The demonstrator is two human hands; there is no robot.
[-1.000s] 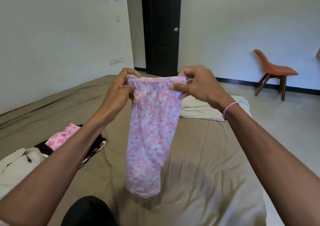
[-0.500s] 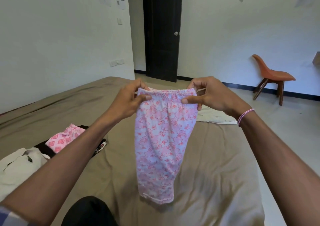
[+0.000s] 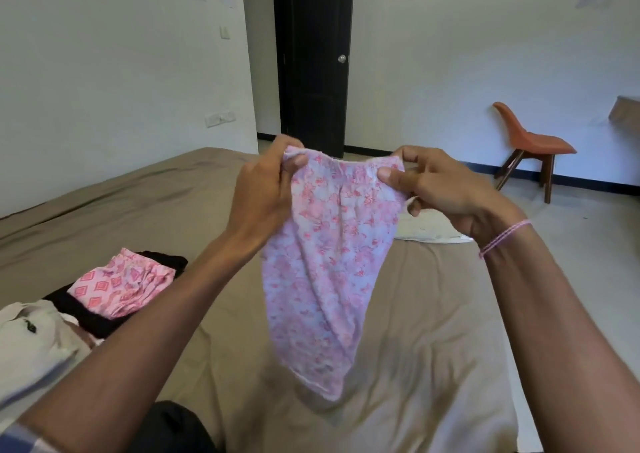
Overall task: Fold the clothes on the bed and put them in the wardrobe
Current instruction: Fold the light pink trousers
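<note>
A pink floral garment [image 3: 325,272] with an elastic waistband hangs in the air over the bed [image 3: 433,348], which has a tan sheet. My left hand [image 3: 266,192] pinches the waistband's left corner. My right hand [image 3: 440,185] pinches the right corner between thumb and fingers. The cloth's lower hem dangles just above the sheet. At the left of the bed lies a pile: a folded pink patterned piece [image 3: 121,288] on black cloth [image 3: 86,314], and a pale grey garment [image 3: 31,345].
A white cloth [image 3: 426,230] lies on the bed beyond my right hand. A dark closed door [image 3: 311,57] stands straight ahead. An orange chair [image 3: 530,144] is by the right wall on a pale floor. No wardrobe is in view.
Both hands have lowered the floral garment and shifted it slightly right. Its hem has come down close to the sheet. The grips on the waistband are unchanged.
</note>
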